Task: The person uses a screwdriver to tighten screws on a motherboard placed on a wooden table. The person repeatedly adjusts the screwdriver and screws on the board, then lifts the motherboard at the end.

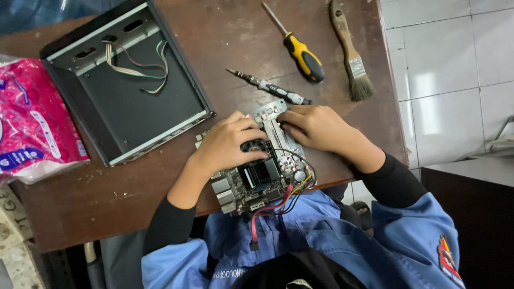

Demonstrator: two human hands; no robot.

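The motherboard (257, 174) lay at the lower centre of the frame, on the near edge of the table (230, 37), with red, yellow and black cables (276, 206) trailing off it toward the person's blue jacket. Both hands came up from the bottom of the frame in black sleeves, wrists bent inward over the board. The left hand (227, 144) rested on the board's left part, fingers curled down and pressing on it, the thumb beside the small black fan. The right hand (316, 126) sat on the board's upper right corner, fingers bent and pinching the memory stick (276, 136). The brown wooden table was worn and scratched. An open black case (126, 85) with loose coloured wires filled the upper left; a pink packet (29, 120) lay at the left edge. Above the hands lay a small screwdriver (270, 87), a yellow screwdriver (297, 48) and a brush (350, 51). White tiles (450, 59) covered the right side.
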